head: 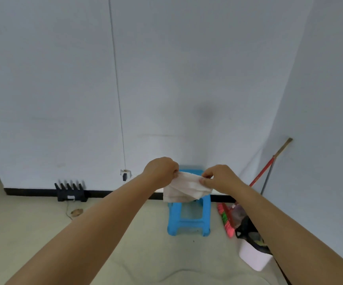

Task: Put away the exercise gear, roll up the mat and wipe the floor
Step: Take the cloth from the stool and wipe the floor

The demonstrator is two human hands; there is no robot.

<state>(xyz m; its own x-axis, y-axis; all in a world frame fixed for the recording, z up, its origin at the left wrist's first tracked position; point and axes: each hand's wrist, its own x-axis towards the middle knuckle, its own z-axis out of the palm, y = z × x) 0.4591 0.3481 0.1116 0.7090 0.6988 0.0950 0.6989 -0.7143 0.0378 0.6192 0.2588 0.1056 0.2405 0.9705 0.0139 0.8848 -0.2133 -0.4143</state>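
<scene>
I see both sets of fingers curled and pinching one white cloth point(184, 187). The left hand point(160, 171) grips its left upper edge, the fingers bunched tight on the fabric. The right hand point(219, 176) pinches the right upper edge between thumb and fingers point(204, 181). The cloth hangs stretched between the two hands in the air, creased, its lower part drooping in front of a blue plastic stool point(189, 219).

The stool stands on the pale floor point(33, 233) close to the far wall point(166, 79), with the black skirting strip behind it. Just right of the stool a broom point(227, 221) with pink and green bristles rests on the floor, its red handle leaning up into the right-hand corner of the room, a grey pole point(267, 177) beside it. Nearer me along the right wall sits a white bin point(252, 258) lined with a black bag.

Toward the left, at the foot of the far wall, stands a black rack point(71, 192) with upright prongs. A thin cable point(117, 89) runs down the wall to a small fitting near the skirting.
</scene>
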